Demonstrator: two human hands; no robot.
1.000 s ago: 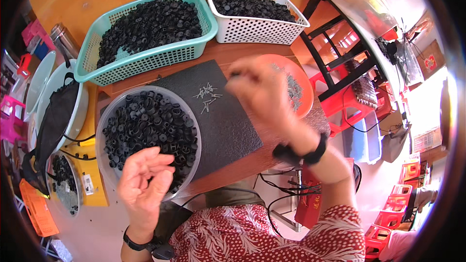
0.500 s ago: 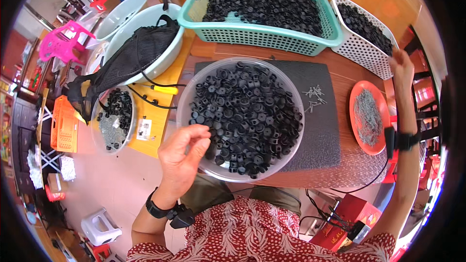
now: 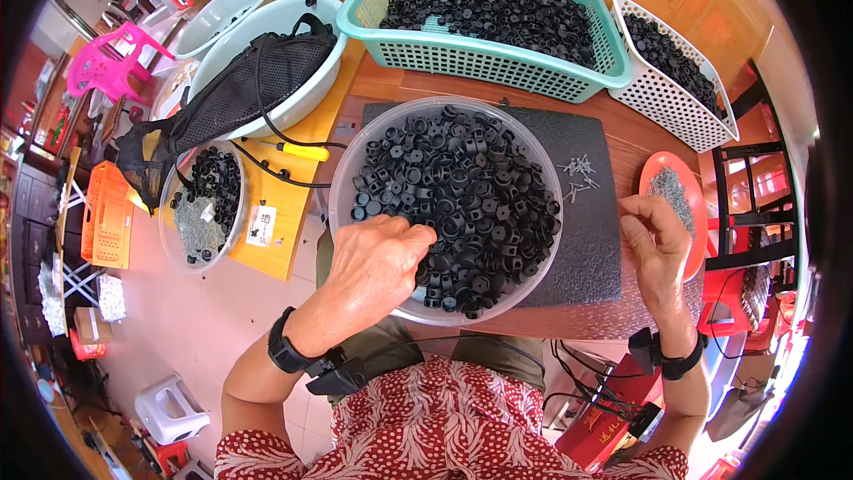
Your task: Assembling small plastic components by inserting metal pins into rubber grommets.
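Observation:
A round clear plastic tub [image 3: 338, 213] full of small black plastic caps [image 3: 458, 187] stands in front of me. Over its near left part is my left hand [image 3: 382, 258], back upward, fingers closed together just above the caps; whatever they pinch is hidden. To the right, my right hand [image 3: 659, 253] overlaps the near left side of an orange oval plate [image 3: 702, 244] of small metal screws [image 3: 672, 191]. Its fingers are curled toward the thumb, and anything between them is too small to make out. Several loose screws [image 3: 582, 176] lie on the dark foam mat [image 3: 591, 249].
A green basket [image 3: 489, 62] and a white basket [image 3: 675, 107], both filled with black parts, line the table's far side. At left are a pale basin [image 3: 302, 116] with a black mesh bag [image 3: 244, 93], a yellow-handled tool [image 3: 302, 152] and a small tub [image 3: 169, 236] of parts.
My right hand has come from the white basket's right end back to the orange plate's near left side. My left hand has moved right, from the tub's rim to over the caps.

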